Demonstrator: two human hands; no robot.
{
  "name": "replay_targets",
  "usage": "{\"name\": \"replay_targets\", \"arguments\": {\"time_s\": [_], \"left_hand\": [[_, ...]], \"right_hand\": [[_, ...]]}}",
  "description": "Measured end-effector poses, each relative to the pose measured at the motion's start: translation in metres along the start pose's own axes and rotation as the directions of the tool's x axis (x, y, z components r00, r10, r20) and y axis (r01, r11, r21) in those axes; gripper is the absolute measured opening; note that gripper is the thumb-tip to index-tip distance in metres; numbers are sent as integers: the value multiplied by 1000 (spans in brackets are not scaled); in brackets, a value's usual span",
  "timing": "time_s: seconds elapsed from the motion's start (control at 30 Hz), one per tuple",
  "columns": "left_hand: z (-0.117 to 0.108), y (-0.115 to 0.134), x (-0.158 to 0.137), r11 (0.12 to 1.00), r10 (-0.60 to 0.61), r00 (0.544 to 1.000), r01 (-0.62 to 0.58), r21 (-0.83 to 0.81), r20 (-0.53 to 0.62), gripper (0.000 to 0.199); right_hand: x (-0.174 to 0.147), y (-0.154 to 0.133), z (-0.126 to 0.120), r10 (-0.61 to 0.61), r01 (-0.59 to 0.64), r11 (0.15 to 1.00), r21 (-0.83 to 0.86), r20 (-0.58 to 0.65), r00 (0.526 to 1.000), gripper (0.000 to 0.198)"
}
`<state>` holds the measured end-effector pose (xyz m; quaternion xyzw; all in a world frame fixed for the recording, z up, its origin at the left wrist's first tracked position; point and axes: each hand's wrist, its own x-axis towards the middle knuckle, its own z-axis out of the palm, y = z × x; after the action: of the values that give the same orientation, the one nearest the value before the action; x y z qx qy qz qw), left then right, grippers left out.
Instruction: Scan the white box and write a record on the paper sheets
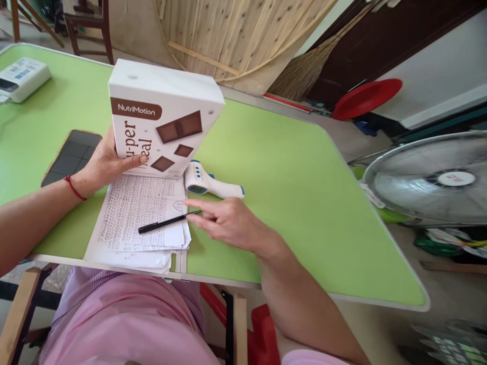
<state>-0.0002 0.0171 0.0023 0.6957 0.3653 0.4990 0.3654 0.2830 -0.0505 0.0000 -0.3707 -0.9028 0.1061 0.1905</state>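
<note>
My left hand (108,165) grips a white NutriMotion box (171,126) by its lower left edge, thumb across the printed front. The box stands upright at the top of handwritten sheets (140,203) stacked on the table. Across the sheets lies a black pen (162,223). My right hand (228,220) is open, its fingers apart and stretched leftward over the sheets' right edge. Its fingertips are beside the pen's thin end, and one seems to touch it. Just beyond that hand rests a white and blue infrared thermometer (213,185).
A dark phone (72,154) lies on the green table (297,203), left of the box. At the far left corner sits a white device (25,78) with a cable. Past the right edge stand a fan (429,177) and a red basin (367,99).
</note>
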Motion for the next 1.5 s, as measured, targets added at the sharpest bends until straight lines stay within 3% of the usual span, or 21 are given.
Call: {"name": "replay_targets", "arguments": {"time_s": [0.03, 0.1, 0.17, 0.27, 0.33, 0.4, 0.5, 0.57, 0.6, 0.63, 0.7, 0.77, 0.83, 1.03, 1.13, 1.27, 1.37, 1.5], "left_hand": [[-1, 0, 1, 1000, 16, 1000, -16, -3, -8, 76], [-2, 0, 1, 998, 56, 998, -56, 11, -9, 68], [-1, 1, 1, 998, 65, 998, -65, 9, 14, 62], [-1, 2, 0, 997, 77, 997, -77, 21, 6, 55], [-1, 2, -1, 996, 88, 996, -87, 33, -18, 54], [-2, 0, -2, 995, 92, 994, -90, 46, -51, 56], [-4, -1, -3, 995, 71, 991, -64, 72, -113, 59], [-4, 2, -6, 995, 47, 988, -34, 91, -145, 59], [-3, 5, -7, 995, 34, 988, -19, 99, -152, 58], [-1, 8, -9, 995, 26, 988, -11, 101, -152, 57], [3, 15, -13, 996, 31, 991, -20, 86, -127, 54], [9, 21, -18, 997, 69, 995, -65, 50, -78, 46], [14, 23, -21, 996, 84, 996, -82, 36, -43, 41], [15, 13, -20, 997, 35, 997, -30, 74, -65, 52], [14, 10, -18, 998, 30, 999, -28, 52, -37, 53], [15, 14, -17, 1000, 21, 1000, -21, 6, 13, 55], [15, 17, -17, 1000, -4, 999, 5, -7, 46, 60], [14, 18, -15, 1000, 3, 993, -1, -19, 118, 52]], "right_hand": [[1, 4, 0, 23, -23, 1000, 0, -114, 993, 30], [5, 14, 1, 57, -91, 993, -80, -350, 935, 25], [9, 26, 4, 56, -177, 959, -223, -464, 884, 30], [15, 42, 11, 136, -270, 904, -333, -374, 917, 48], [17, 48, 14, 236, -322, 891, -321, -280, 930, 49], [18, 49, 14, 309, -375, 892, -252, -266, 913, 46], [17, 40, 12, 332, -376, 927, 1, -470, 818, 47], [14, 24, 10, 347, -239, 937, 254, -611, 712, 48], [12, 14, 11, 357, -126, 917, 380, -634, 686, 47], [9, 3, 11, 353, -9, 868, 497, -604, 714, 44], [2, -19, 15, 317, 120, 685, 718, -442, 839, 44], [-4, -38, 21, 275, 94, 488, 868, -255, 927, 40], [-8, -49, 27, 243, 27, 380, 925, -127, 962, 39], [-3, -43, 42, 279, -98, 397, 913, -19, 960, 15], [4, -38, 47, 339, -112, 417, 902, -40, 940, 18], [10, -37, 52, 330, -120, 438, 891, -35, 943, 21], [11, -39, 54, 318, -117, 422, 899, -26, 948, 24], [13, -42, 53, 315, -131, 395, 909, 0, 949, 28]]}}
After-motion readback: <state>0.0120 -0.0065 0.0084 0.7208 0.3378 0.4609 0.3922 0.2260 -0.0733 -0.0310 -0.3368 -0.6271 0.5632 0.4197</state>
